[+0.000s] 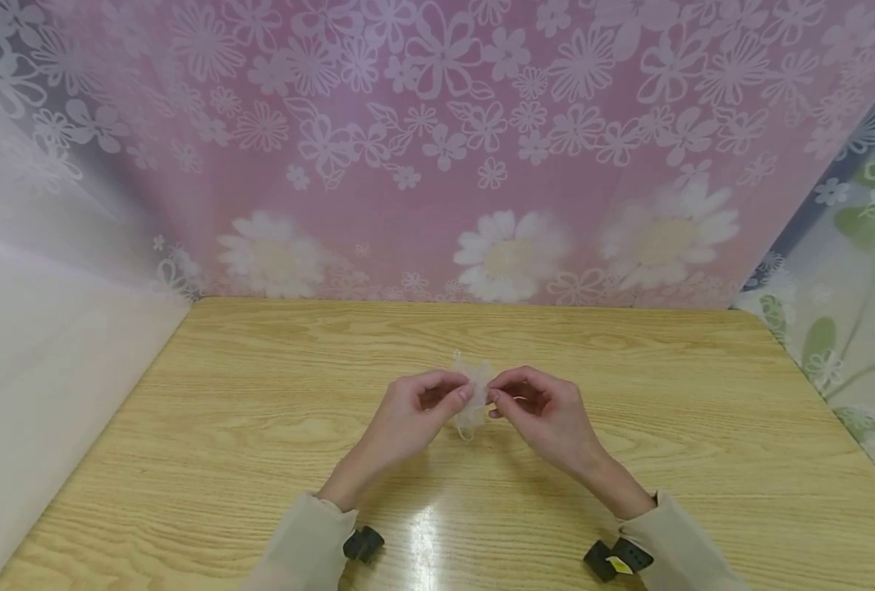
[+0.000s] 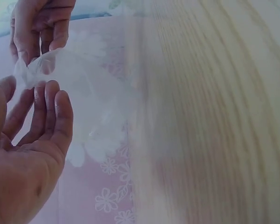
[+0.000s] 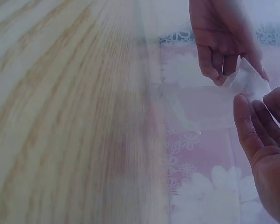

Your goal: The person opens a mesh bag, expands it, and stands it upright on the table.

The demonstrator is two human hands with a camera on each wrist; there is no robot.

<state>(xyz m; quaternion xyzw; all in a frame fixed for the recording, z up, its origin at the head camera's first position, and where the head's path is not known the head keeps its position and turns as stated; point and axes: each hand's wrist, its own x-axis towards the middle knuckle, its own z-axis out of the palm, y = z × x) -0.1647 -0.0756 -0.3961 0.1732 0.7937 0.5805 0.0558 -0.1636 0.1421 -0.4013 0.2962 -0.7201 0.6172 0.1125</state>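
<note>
A sheer whitish drawstring pouch [image 1: 478, 402] hangs between my two hands above the middle of the table. Thin cord loops show at its upper and lower ends in the head view. My left hand [image 1: 410, 410] pinches its left side between thumb and fingers. On the other side my right hand [image 1: 548, 410] pinches it, thumb and forefinger meeting at the gathered edge. The left wrist view shows the see-through cloth of the pouch [image 2: 88, 84] spreading away from the fingertips. In the right wrist view, the pouch [image 3: 200, 107] stretches out flat beyond the fingers.
The wood-grain table [image 1: 260, 460] spans the space beneath both hands. Behind it rises a pink curtain [image 1: 393, 197] with white flowers, and pale sheets [image 1: 53, 295] flank the sides. Black wrist devices [image 1: 364, 544] sit at both sleeve cuffs.
</note>
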